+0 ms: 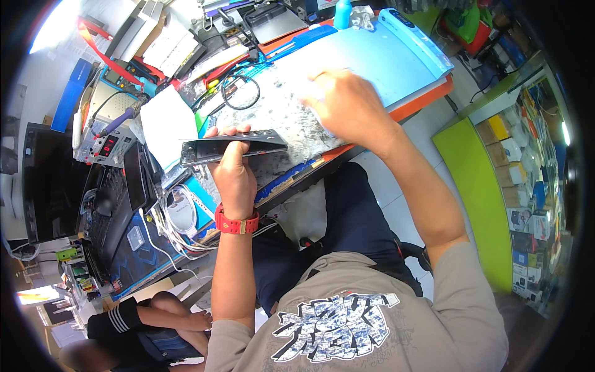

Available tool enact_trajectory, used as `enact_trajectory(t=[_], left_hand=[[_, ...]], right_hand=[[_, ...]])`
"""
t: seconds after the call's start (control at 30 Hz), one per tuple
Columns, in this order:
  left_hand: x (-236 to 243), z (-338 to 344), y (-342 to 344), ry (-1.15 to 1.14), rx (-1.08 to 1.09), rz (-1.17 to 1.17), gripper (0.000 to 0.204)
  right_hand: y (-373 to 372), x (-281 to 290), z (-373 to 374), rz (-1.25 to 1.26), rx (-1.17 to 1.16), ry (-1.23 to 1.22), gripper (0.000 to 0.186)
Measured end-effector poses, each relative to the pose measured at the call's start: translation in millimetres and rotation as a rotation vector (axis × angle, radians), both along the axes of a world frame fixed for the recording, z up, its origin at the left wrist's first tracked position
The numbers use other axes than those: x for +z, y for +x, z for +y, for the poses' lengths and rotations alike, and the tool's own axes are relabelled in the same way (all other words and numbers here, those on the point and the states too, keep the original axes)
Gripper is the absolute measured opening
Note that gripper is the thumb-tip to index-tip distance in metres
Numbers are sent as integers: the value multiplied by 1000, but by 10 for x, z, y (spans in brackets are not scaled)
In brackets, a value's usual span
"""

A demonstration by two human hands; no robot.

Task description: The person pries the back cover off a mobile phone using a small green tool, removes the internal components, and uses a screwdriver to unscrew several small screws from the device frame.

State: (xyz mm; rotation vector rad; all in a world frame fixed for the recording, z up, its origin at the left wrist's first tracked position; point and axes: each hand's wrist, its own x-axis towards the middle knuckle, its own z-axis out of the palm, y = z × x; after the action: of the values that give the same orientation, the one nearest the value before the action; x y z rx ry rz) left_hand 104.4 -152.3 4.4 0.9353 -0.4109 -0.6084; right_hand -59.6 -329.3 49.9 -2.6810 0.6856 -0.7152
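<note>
Surface [423, 101] long, with orange edge; mat [372, 56] on it smooth, pale blue, partly covered with dark smears. White sheet [167, 127] flat, left of phone. Phone [266, 144] dark, thin, rectangular, raised above near edge of mat. Farther left, purple-handled tool [121, 121]; beyond phone, black cable [259, 92] in round loop. Left hand [235, 186] grips phone, thumb before, fingers behind. Right hand [350, 105] over mat, blurred, fingers curled; if something inside, cannot tell.
</note>
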Motion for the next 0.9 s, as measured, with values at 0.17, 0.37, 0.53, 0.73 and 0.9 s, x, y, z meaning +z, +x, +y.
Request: enact_trajectory(t=[0.17, 0.37, 0.53, 0.73, 0.9], left_hand=[[-76, -48, -43, 7, 44, -103, 50], [-27, -34, -37, 45, 44, 2, 47], [-54, -45, 0, 14, 18, 54, 54], [-94, -60, -11, 54, 52, -24, 46], [-76, -61, -20, 63, 55, -11, 48]], right_hand=[[-47, -140, 97, 173, -332, -96, 42], [-17, -148, -9, 153, -348, 74, 35], [-18, -60, -115, 179, -340, 291, 33], [-102, -126, -134, 277, -127, -11, 38], [-401, -8, -189, 429, 161, -196, 51]])
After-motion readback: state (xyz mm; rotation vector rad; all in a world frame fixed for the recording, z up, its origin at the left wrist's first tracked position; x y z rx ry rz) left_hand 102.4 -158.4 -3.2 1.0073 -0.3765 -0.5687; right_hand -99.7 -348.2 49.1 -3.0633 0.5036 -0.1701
